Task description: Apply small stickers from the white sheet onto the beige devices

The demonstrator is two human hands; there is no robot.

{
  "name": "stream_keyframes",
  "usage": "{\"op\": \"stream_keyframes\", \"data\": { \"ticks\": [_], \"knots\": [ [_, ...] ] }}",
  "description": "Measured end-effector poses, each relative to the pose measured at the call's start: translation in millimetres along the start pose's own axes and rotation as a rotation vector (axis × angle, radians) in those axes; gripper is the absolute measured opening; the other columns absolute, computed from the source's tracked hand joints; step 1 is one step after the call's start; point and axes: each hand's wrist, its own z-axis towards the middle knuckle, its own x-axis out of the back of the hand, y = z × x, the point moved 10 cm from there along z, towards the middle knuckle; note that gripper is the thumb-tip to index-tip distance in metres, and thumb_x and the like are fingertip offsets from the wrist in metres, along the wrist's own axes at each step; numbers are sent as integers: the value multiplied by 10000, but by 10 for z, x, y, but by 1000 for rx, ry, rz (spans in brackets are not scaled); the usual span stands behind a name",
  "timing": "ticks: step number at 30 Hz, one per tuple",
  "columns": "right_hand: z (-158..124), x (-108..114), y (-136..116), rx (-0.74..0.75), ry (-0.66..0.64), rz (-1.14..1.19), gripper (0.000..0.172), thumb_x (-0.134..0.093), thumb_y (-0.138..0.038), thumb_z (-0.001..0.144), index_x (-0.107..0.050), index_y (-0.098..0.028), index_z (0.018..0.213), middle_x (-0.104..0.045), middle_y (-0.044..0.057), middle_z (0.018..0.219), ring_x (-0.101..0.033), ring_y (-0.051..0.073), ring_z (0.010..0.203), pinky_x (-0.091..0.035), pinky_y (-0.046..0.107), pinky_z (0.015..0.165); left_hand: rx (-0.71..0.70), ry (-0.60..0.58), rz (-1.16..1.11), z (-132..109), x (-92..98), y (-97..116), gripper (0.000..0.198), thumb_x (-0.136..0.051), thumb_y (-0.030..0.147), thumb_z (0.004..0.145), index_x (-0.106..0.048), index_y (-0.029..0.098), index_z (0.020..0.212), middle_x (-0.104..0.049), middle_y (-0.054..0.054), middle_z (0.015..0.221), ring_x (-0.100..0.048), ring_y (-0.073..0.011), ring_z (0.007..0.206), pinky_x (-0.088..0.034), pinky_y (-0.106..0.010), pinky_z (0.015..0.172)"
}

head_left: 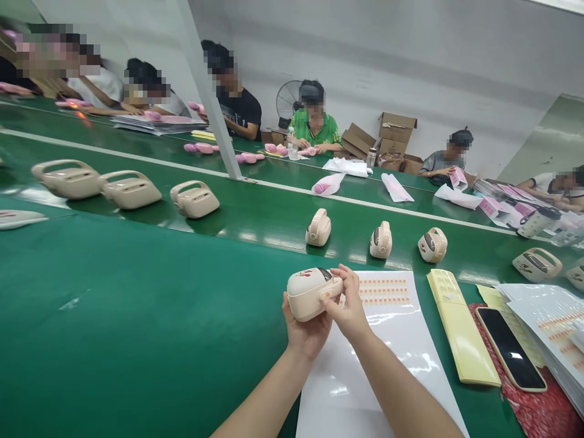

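Cream unit (305,299) held in both hands, over the left edge of a white sticker sheet (401,331) on the green table (137,316)
Right of the sheet: yellow pad (463,328), phone (511,347) on red wrap (541,404), stacked sheets (538,307); beyond: a row of similar units (195,199) and a slanting post (207,85) partly hiding a co-worker (241,103) — the cream unit is tilted, rounded, with red print, a dark panel and an orange dot; left hand (310,334) cups the underside, right hand (349,307) pinches the handle end between thumb and fingers
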Motion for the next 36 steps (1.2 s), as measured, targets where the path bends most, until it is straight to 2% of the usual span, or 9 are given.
{"op": "stream_keyframes", "data": {
  "ticks": [6, 11, 18, 25, 28, 32, 34, 36],
  "knots": [
    [-2, 11, 101, -97, -1, 29, 406, -595, -200, 625, -564, -266, 1024, -433, 72, 1213, -369, 246, 1221, -408, 395, 947, 6, 28, -14, -17, 12, -19, 591, -491, 426, 783, -398, 158, 1302, -649, -145, 1099, -603, -278, 1015, -511, -326, 794],
    [6, 35, 78, -127, -2, 70, 400, -559, -180, 603, -576, -263, 994, -442, 63, 1195, -347, 244, 1241, -406, 384, 948, -27, 49, 29, -33, -61, 12, 562, -488, 422, 792, -423, 173, 1291, -665, -121, 1074, -623, -266, 969, -515, -324, 772],
    [34, 83, 151, -205, -43, 122, 457, -483, -135, 564, -593, -254, 992, -472, 54, 1182, -262, 241, 1300, -274, 418, 1047, -108, 111, 116, -38, -128, 36, 544, -540, 408, 767, -464, 190, 1260, -676, -105, 1056, -633, -264, 935, -533, -334, 727],
    [42, 83, 178, -237, -27, 188, 460, -462, -141, 543, -595, -247, 970, -486, 44, 1180, -280, 245, 1283, -222, 432, 1064, -139, 107, 163, -25, -174, 47, 571, -558, 416, 764, -440, 203, 1280, -677, -90, 1036, -620, -271, 949, -535, -347, 711],
    [40, 49, 211, -274, -92, 158, 460, -500, -156, 560, -588, -244, 1003, -453, 48, 1226, -280, 242, 1282, -264, 405, 1042, -129, 130, 154, -22, -157, 44, 555, -551, 424, 768, -451, 204, 1267, -679, -91, 1026, -625, -271, 940, -536, -348, 714],
    [194, 81, 270, -295, -164, 106, 385, -551, -265, 662, -551, -227, 1045, -484, 67, 1210, -421, 232, 1170, -387, 367, 925, -112, 132, 126, 9, -80, 151, 555, -559, 450, 750, -473, 189, 1233, -676, -92, 1013, -628, -261, 937, -534, -341, 754],
    [375, 157, 298, -236, -148, -34, 337, -506, -292, 734, -540, -204, 1057, -528, 80, 1152, -486, 215, 1073, -407, 358, 884, -115, 101, 113, 41, -44, 250, 592, -589, 465, 714, -465, 198, 1228, -663, -90, 1041, -618, -262, 964, -523, -348, 796],
    [561, 200, 377, -187, -134, -256, 297, -487, -241, 753, -560, -176, 1034, -547, 97, 1105, -508, 211, 1004, -394, 367, 886, -128, 63, 105, 71, -16, 344, 618, -610, 472, 685, -446, 235, 1231, -651, -68, 1067, -606, -256, 996, -515, -342, 820]
  ]
}}
